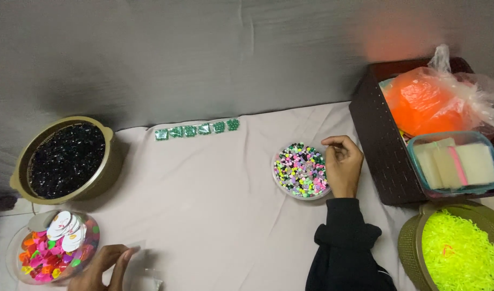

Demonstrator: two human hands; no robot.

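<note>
**Fingers: left on a clear bag, right pinched over the bead dish**

Left fingers [117,264] are spread apart and lie on a small clear plastic bag [144,269] at the bottom edge; no closed grip visible. Left hand [98,269] is partly cut off by the frame, just right of a clear dish of bright plastic charms [47,253] with white round tags on top.

Above that dish: olive-gold colander [66,159] full of dark glossy beads, near the back left of the cloth-covered table [214,205].

Centre back: row of small green packets [195,129], side by side, well apart from both hands.

Right of centre: round clear dish of mixed pastel and black beads [301,170]. Right hand [344,164] touches its right rim; thumb and forefinger tips are pressed together at the dish's upper right edge. Cannot tell if a bead is between them. Black sleeve [344,242] runs down to the bottom edge.

Far right: dark brown woven basket [379,145] holding an orange bag [425,99] and a clear blue-rimmed box of pale sheets [454,164]. Below it, second olive colander [411,242] with neon yellow shreds.
</note>
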